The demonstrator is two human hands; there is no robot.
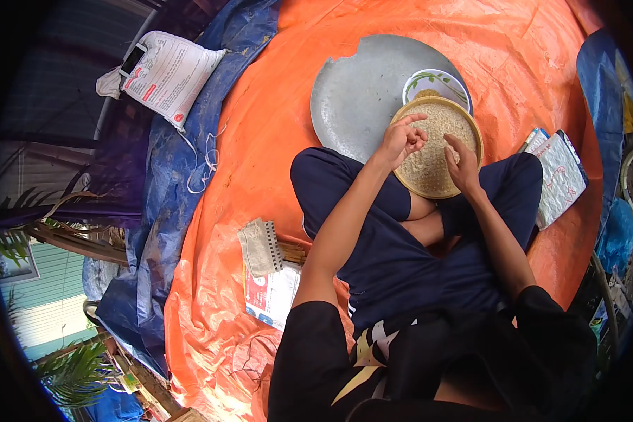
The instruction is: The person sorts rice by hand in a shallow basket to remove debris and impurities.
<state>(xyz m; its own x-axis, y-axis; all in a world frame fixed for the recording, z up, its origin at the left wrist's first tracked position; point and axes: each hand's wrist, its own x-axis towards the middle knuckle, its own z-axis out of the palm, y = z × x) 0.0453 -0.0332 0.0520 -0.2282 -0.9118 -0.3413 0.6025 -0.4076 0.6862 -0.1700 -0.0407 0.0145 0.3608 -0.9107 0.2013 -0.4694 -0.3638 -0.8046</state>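
A round woven tray with a yellow rim holds a layer of pale grain and rests by my crossed legs. My left hand is raised over the tray's left edge, index finger stretched out, the other fingers curled; whether a grain is between them is too small to tell. Over the tray's right part is my right hand, thumb and fingers apart, holding nothing visible. Behind the tray stands a white bowl with green leaf patterns and yellowish grain inside. Both bowl and tray overlap a large grey metal disc.
An orange tarp lies beneath, with blue tarp at its left. A full white sack with a phone on it is at upper left. A notebook lies left of my legs, a silvery packet to the right.
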